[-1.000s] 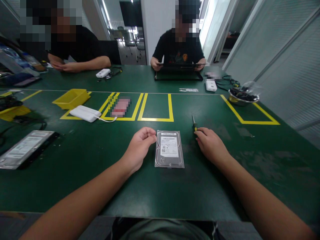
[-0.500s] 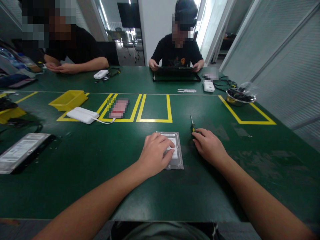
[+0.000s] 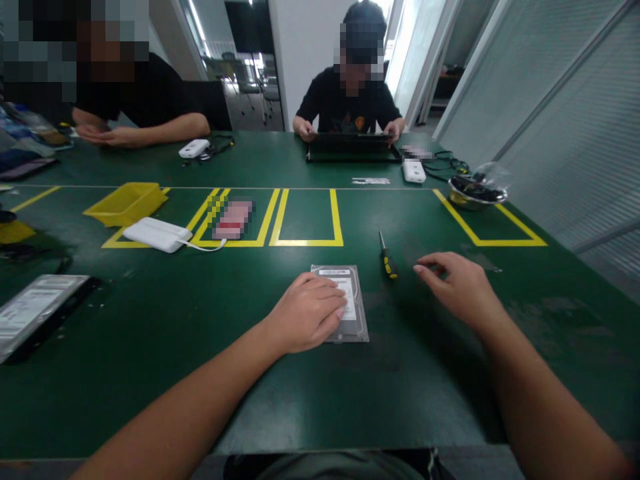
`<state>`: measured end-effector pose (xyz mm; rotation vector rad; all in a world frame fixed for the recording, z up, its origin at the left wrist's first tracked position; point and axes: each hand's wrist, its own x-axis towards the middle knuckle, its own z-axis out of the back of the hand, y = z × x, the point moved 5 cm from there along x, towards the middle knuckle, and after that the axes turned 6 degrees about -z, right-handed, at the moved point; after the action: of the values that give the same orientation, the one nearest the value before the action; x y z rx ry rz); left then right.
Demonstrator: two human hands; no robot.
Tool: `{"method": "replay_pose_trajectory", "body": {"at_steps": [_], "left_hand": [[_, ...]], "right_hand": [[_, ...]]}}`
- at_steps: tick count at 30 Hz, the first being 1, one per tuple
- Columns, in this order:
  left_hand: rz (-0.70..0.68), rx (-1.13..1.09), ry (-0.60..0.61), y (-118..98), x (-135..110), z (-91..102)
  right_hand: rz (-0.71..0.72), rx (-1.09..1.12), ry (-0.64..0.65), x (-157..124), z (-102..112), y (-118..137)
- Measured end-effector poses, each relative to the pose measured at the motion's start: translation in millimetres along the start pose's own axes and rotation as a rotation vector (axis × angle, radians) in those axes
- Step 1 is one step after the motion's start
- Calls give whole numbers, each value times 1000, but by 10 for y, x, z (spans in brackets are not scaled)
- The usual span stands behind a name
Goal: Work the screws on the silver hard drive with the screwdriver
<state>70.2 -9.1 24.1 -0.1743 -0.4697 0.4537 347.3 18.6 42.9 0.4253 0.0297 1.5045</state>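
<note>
A hard drive lies flat on the green table, its labelled face up and its left part covered. My left hand rests across it with the fingers stretched out over the label, not gripping. To the right of the drive is a screwdriver with a black and yellow handle, lying on the table with its tip pointing away from me. My right hand hovers just right of that handle, apart from it. Its fingers are loosely bent, with a gap to the thumb and nothing held.
A larger drive lies at the left. Beyond are a yellow bin, a white power bank cabled to a phone, and yellow tape outlines. A metal bowl stands far right. Across the table, one person holds a dark panel; another sits left.
My right hand has let go of the screwdriver and drawn back to the right, leaving it on the table. My left hand stays on the hard drive. The view has shifted slightly.
</note>
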Motion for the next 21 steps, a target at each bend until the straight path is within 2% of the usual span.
{"method": "replay_pose_trajectory", "body": {"at_steps": [1, 2, 6, 10, 14, 17, 21], "left_hand": [[2, 2, -1, 2, 2, -3], [4, 3, -3, 2, 3, -4], [26, 0, -12, 6, 11, 1], [43, -18, -21, 12, 16, -6], [59, -23, -21, 14, 13, -26], [71, -39, -19, 22, 8, -33], [83, -80, -28, 49, 5, -32]], "right_hand": [[-53, -30, 11, 0, 76, -84], [-180, -134, 70, -3, 134, -217], [-447, -341, 67, -11, 471, -731], [-663, -487, 117, 10, 594, -1351], [-562, -441, 93, 95, 492, -1724], [-491, -384, 110, 140, 377, -1837], [-489, -349, 132, 199, 300, -1899]]}}
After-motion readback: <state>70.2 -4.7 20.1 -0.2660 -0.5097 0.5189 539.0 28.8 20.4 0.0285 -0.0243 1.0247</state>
